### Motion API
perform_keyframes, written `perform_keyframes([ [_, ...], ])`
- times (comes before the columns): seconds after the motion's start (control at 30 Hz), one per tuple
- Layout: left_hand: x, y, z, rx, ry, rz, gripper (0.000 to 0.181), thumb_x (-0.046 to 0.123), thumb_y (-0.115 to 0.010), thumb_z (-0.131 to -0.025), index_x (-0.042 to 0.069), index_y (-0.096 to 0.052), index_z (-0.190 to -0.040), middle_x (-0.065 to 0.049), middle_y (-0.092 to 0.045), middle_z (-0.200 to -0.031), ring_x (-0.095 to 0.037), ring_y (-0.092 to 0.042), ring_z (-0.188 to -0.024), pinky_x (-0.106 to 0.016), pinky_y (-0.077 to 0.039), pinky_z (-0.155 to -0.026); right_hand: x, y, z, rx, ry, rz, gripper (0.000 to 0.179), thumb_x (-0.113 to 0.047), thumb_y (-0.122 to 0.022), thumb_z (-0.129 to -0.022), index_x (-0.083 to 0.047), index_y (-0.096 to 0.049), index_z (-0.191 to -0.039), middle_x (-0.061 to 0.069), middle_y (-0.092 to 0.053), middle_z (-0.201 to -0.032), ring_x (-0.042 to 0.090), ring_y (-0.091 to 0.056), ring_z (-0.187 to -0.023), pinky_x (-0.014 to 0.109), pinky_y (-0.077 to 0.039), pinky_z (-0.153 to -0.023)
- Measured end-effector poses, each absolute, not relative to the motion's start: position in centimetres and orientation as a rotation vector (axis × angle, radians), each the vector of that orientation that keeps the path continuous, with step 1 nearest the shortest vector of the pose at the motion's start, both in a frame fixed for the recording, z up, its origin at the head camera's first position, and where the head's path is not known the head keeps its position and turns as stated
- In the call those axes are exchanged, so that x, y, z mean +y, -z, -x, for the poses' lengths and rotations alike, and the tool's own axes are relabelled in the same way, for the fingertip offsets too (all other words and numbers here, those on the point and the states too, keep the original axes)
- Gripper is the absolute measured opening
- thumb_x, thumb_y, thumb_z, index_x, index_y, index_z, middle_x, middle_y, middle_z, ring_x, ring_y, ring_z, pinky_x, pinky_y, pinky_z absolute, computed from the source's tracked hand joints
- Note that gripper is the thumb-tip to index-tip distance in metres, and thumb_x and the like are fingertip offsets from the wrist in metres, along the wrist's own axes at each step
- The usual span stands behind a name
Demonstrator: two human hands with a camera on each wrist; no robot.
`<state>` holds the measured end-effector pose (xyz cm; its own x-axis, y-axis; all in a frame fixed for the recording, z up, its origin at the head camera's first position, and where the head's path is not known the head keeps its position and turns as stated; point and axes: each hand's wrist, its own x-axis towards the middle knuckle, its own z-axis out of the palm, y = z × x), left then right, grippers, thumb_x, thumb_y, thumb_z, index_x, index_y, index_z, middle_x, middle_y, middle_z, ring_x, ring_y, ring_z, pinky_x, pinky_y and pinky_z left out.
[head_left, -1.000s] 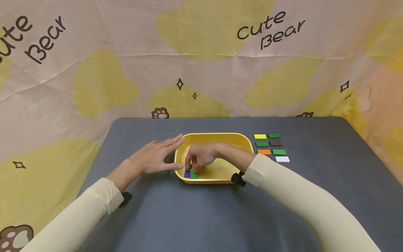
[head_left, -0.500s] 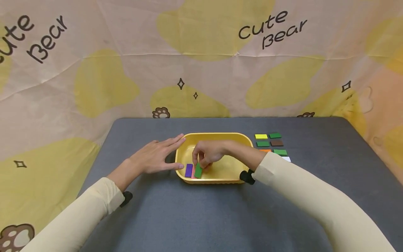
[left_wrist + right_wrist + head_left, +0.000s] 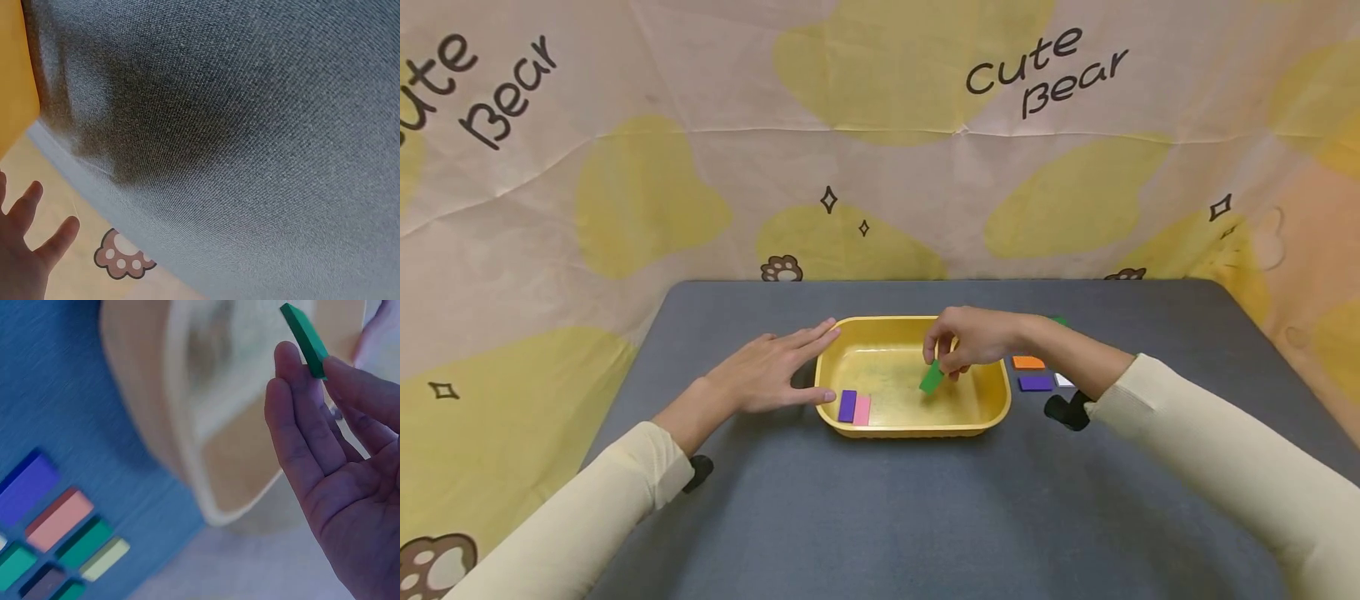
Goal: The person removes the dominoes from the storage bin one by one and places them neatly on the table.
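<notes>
My right hand (image 3: 973, 337) pinches a green domino-like block (image 3: 932, 377) by one end, over the right half of the yellow tray (image 3: 917, 432). In the right wrist view the green block (image 3: 306, 339) tilts up between thumb and fingertips. Inside the tray's near left corner, a purple block (image 3: 847, 406) and a pink block (image 3: 862, 410) lie side by side. My left hand (image 3: 767, 371) rests with fingers spread at the tray's left rim, holding nothing.
Right of the tray, several blocks lie in two columns, including an orange block (image 3: 1028, 362), a purple block (image 3: 1035, 383) and a white block (image 3: 1063, 380). My right forearm covers others. A grey cloth-covered table (image 3: 880, 517) meets a printed curtain (image 3: 880, 167) behind.
My right hand has lifted the green block off the pink one and carried it right across the tray. The pink block now shows fully. My left hand has stayed put.
</notes>
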<state>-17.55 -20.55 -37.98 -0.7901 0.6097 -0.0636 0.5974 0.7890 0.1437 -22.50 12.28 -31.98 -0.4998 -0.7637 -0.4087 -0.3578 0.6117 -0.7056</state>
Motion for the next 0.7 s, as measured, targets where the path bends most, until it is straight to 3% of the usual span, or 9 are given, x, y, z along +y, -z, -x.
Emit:
perform_keyframes([
  [0.23,-20.5,37.9,17.5,2.865,-0.173,-0.958,0.094,0.079,-0.041,-0.089,0.024,-0.016,-0.161,0.002,-0.018,-0.166,-0.024,-0.040,-0.142,-0.062,-0.035,-0.105,16.1,31.4,22.6,2.165,0.780,0.833,0.012,0.003,-0.059,-0.092,0.002,-0.066,-0.102,0.016,-0.069,-0.088,0.035,-0.069,-0.080,0.036,-0.057,-0.072],
  [0.47,-20.5,38.0,17.5,2.868,-0.163,-0.956,0.094,0.079,-0.041,-0.089,0.024,-0.016,-0.161,0.004,-0.016,-0.166,-0.022,-0.037,-0.144,-0.061,-0.036,-0.105,19.5,31.1,22.3,2.202,0.860,0.797,0.010,-0.001,-0.062,-0.093,0.000,-0.066,-0.102,0.016,-0.067,-0.086,0.027,-0.066,-0.078,0.030,-0.056,-0.075],
  [0.7,-20.5,38.0,17.6,2.870,-0.166,-0.969,0.094,0.078,-0.043,-0.089,0.024,-0.017,-0.161,0.003,-0.018,-0.165,-0.023,-0.039,-0.143,-0.059,-0.038,-0.103,22.6,30.5,21.7,2.251,0.948,0.740,0.014,-0.005,-0.067,-0.092,0.000,-0.066,-0.106,0.014,-0.065,-0.088,0.027,-0.064,-0.082,0.031,-0.056,-0.078],
])
